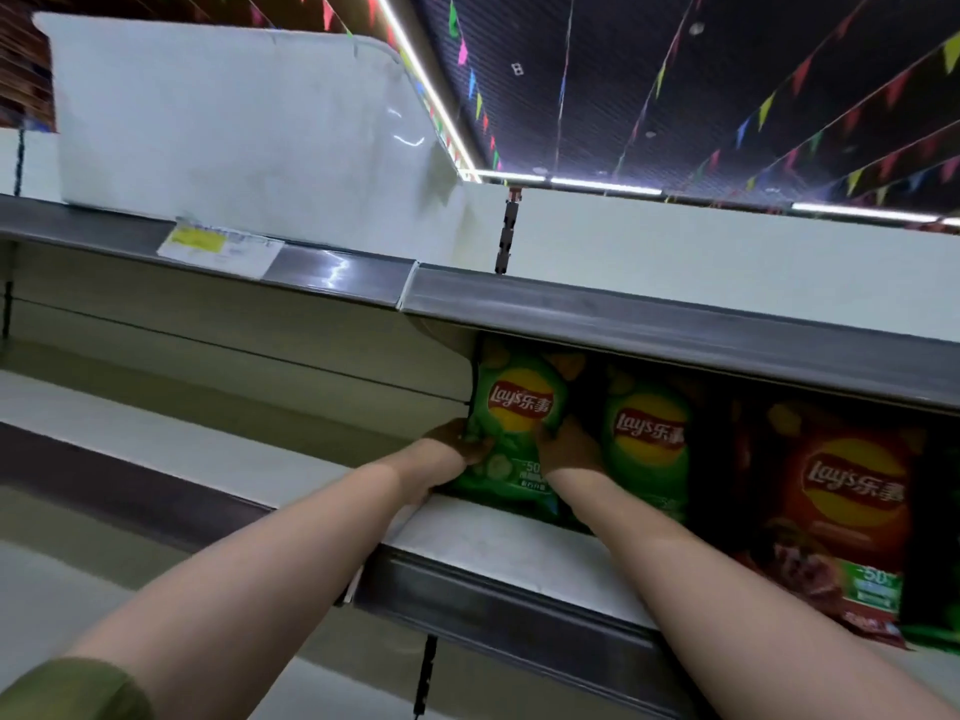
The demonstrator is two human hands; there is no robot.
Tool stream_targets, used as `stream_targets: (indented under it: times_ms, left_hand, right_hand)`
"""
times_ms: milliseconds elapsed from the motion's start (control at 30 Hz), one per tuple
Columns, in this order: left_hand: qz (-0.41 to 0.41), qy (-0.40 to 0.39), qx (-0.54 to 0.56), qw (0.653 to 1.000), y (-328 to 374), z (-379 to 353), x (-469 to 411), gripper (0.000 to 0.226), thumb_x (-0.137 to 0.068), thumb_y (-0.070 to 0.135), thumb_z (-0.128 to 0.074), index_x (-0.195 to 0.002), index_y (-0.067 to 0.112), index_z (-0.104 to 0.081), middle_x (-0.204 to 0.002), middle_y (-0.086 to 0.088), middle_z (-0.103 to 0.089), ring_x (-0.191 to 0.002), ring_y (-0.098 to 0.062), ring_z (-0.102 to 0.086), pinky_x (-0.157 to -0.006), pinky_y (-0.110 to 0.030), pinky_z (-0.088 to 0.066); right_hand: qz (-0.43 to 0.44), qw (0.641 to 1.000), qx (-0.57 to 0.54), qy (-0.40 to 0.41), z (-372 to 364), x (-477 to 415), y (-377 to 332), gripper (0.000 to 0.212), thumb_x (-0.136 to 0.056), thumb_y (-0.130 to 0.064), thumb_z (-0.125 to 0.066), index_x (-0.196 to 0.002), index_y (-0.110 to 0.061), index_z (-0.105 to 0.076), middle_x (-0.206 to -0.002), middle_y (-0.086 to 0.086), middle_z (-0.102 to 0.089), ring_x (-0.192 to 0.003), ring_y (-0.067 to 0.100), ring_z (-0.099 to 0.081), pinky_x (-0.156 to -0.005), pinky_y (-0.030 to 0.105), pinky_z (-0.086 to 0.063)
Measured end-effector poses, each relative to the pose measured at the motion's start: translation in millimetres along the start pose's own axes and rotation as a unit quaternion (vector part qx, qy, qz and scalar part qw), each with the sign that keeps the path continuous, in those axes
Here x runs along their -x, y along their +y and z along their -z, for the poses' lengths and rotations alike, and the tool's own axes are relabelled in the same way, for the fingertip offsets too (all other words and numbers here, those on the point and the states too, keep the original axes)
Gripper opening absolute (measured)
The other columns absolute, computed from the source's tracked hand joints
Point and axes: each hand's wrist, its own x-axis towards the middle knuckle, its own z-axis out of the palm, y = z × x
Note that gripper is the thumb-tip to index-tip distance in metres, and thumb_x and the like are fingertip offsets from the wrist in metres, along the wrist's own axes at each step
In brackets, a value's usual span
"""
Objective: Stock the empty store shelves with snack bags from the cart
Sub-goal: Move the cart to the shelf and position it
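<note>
A green Lay's snack bag [511, 407] stands upright on the white shelf [493, 532], at the left end of a row. My left hand [447, 454] grips its left edge and my right hand [569, 449] grips its right edge. Right beside it stands a second green bag [649, 439], then a red bag [847, 501] further right. The cart is out of view.
The shelf above [675, 314] overhangs the bags with a grey price rail. The shelf section to the left [182, 433] holds nothing. A yellow and white price label [218, 246] hangs on the upper left rail. Coloured pennants hang from the dark ceiling.
</note>
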Motion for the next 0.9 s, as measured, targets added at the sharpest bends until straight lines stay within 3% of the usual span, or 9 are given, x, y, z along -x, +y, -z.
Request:
stream_targets:
  times_ms: [167,267,367,533,700,900]
  left_hand:
    - [-0.001,0.103,-0.009,0.995,2.9,3.7,16.4,0.067,-0.085,0.024,-0.067,-0.142,0.014,-0.034,-0.14,-0.012,-0.046,-0.121,-0.029,-0.051,-0.095,-0.031,-0.046]
    - [-0.053,0.212,-0.036,0.975,6.4,7.5,50.3,0.051,-0.086,0.022,-0.065,-0.132,0.012,-0.046,-0.132,-0.009,-0.051,-0.12,-0.024,-0.05,-0.096,-0.027,-0.04]
    - [-0.105,0.272,-0.058,0.955,-4.2,7.9,99.8,0.041,-0.085,0.016,-0.061,-0.125,0.014,-0.049,-0.126,-0.004,-0.051,-0.114,-0.017,-0.05,-0.1,-0.03,-0.04]
    - [-0.073,0.353,-0.035,0.932,-43.4,17.4,182.0,0.035,-0.075,0.023,-0.061,-0.109,0.019,-0.052,-0.115,-0.005,-0.057,-0.102,-0.015,-0.058,-0.092,-0.036,-0.049]
    - [0.02,0.417,-0.113,0.902,-87.8,41.6,258.8,0.034,-0.083,0.012,-0.064,-0.113,0.016,-0.049,-0.118,-0.005,-0.053,-0.103,-0.016,-0.053,-0.092,-0.03,-0.045]
    - [0.111,0.458,-0.11,0.875,-140.9,57.4,341.4,0.034,-0.083,0.01,-0.064,-0.111,0.021,-0.048,-0.117,-0.004,-0.054,-0.1,-0.015,-0.054,-0.091,-0.036,-0.049]
  right_hand:
    - [0.031,0.998,0.053,0.033,18.6,25.4,-13.3,0.047,-0.099,-0.021,-0.044,-0.139,-0.001,-0.032,-0.138,0.02,-0.044,-0.123,0.033,-0.047,-0.094,0.033,-0.04]
    - [0.136,0.986,0.066,0.066,30.2,58.3,-26.7,0.043,-0.095,-0.019,-0.047,-0.134,-0.003,-0.039,-0.133,0.02,-0.043,-0.119,0.035,-0.046,-0.092,0.032,-0.04]
    - [0.254,0.964,-0.018,0.073,22.1,96.7,-38.4,0.037,-0.094,-0.02,-0.048,-0.126,-0.001,-0.047,-0.127,0.018,-0.048,-0.117,0.032,-0.047,-0.089,0.027,-0.032]
    - [0.356,0.913,-0.196,-0.03,-31.2,163.3,-42.5,0.041,-0.092,-0.018,-0.051,-0.132,-0.008,-0.042,-0.131,0.007,-0.048,-0.122,0.019,-0.045,-0.094,0.019,-0.03]
    - [0.358,0.873,-0.297,-0.144,-88.4,216.2,-46.0,0.042,-0.093,-0.017,-0.053,-0.131,-0.005,-0.04,-0.121,0.009,-0.051,-0.109,0.019,-0.052,-0.086,0.018,-0.034]
    - [0.38,0.828,-0.292,-0.29,-150.1,281.4,-32.3,0.048,-0.092,-0.014,-0.054,-0.135,-0.009,-0.036,-0.123,0.005,-0.05,-0.1,0.012,-0.052,-0.081,0.01,-0.032]
